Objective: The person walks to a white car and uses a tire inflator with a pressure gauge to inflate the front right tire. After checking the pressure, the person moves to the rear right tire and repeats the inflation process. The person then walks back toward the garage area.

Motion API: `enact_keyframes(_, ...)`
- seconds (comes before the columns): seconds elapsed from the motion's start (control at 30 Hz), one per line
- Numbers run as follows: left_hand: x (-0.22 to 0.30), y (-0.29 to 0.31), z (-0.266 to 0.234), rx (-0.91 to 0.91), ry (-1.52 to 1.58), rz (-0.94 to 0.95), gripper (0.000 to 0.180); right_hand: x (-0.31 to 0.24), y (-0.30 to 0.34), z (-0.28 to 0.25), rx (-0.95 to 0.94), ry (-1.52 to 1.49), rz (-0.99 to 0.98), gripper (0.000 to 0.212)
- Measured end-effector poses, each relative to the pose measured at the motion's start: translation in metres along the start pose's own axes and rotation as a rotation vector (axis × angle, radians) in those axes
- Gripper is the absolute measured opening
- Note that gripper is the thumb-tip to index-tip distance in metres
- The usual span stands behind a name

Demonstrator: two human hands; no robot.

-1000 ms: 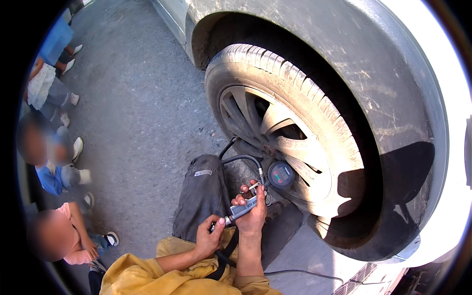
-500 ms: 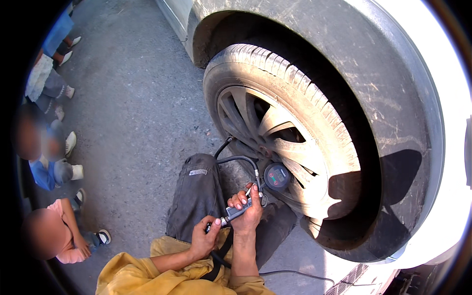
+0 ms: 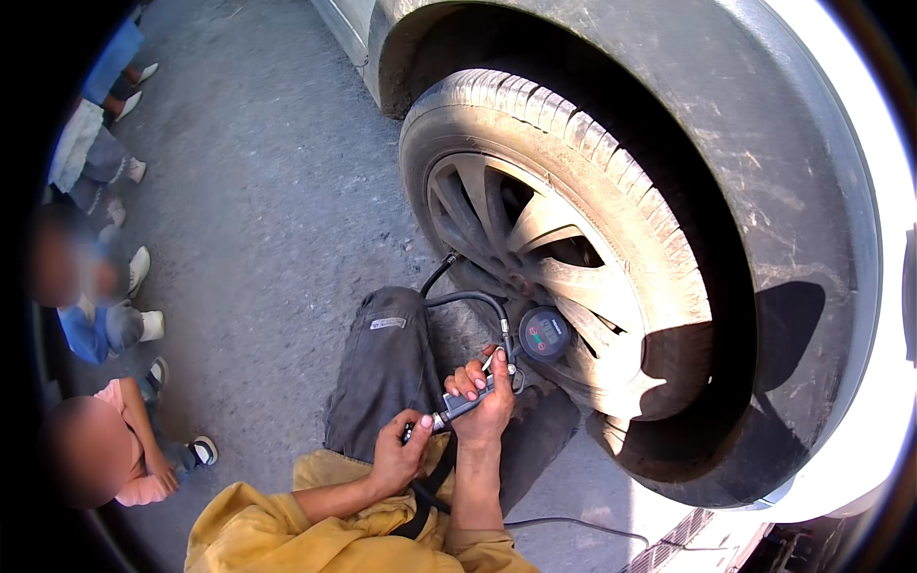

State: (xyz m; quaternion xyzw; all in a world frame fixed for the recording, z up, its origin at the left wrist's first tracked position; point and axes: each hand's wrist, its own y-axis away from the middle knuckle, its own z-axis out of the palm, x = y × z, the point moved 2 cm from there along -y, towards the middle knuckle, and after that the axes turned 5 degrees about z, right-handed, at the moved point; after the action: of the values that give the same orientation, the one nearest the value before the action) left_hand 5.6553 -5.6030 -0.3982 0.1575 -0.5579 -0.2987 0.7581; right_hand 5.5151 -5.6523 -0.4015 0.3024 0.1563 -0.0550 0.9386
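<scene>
Below centre of the frame, both hands grasp the tyre inflator [image 3: 478, 393]: right grip [image 3: 485, 406] clenched round its handle, left grip [image 3: 399, 451] holding its hose end, beside the wheel [image 3: 564, 277].

A dusty car tyre [image 3: 611, 181] with a silver spoked wheel [image 3: 554, 267] is filling the upper right of the frame under a pale wheel arch [image 3: 764, 124]. Grey pavement [image 3: 258, 191] is spreading across the upper left. Onlookers [image 3: 95, 306] are sitting along the left edge, their pale shoes [image 3: 143, 272] resting on the ground.
</scene>
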Motion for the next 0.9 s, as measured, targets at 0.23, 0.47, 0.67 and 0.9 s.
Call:
enact_keyframes(0.23,0.0011,0.0007,-0.0001,0.019,-0.001,0.003,0.03,0.0023,0.0002,0.0024,-0.002,-0.016,0.003,0.021)
enact_keyframes(0.47,0.0,-0.0007,0.0002,0.008,-0.017,0.022,0.031,0.0012,-0.0013,0.0003,-0.026,-0.023,0.009,0.021)
enact_keyframes(0.67,0.0,-0.0002,0.0009,0.005,0.017,0.005,0.03,0.0012,-0.0013,0.0006,-0.021,-0.024,0.017,0.021)
enact_keyframes(0.9,-0.0024,-0.0004,0.0008,0.021,0.022,-0.028,0.029,0.0012,-0.0012,-0.001,-0.01,-0.004,0.003,0.022)
